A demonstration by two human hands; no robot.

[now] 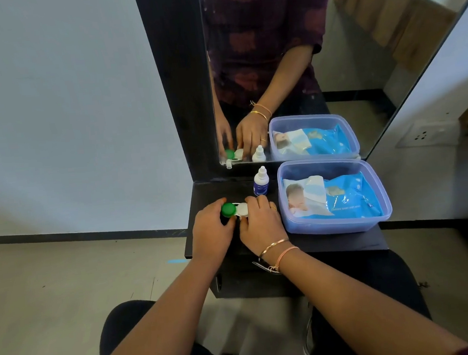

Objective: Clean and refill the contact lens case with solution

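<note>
The contact lens case (235,209) lies on the black shelf (346,242), with a green cap on its left well and a white cap on its right well. My left hand (212,231) grips the green-capped side with thumb and fingers. The white-capped side is held by my right hand (261,226), whose fingers curl over it. A small white solution bottle (261,181) with a blue label stands upright just behind my right hand, its cap on.
A translucent blue plastic tub (382,209) holding a blue wet-wipes pack (339,196) fills the shelf's right half. A mirror (287,59) rises directly behind the shelf and reflects everything. The shelf's front edge runs just below my wrists. My knees sit under it.
</note>
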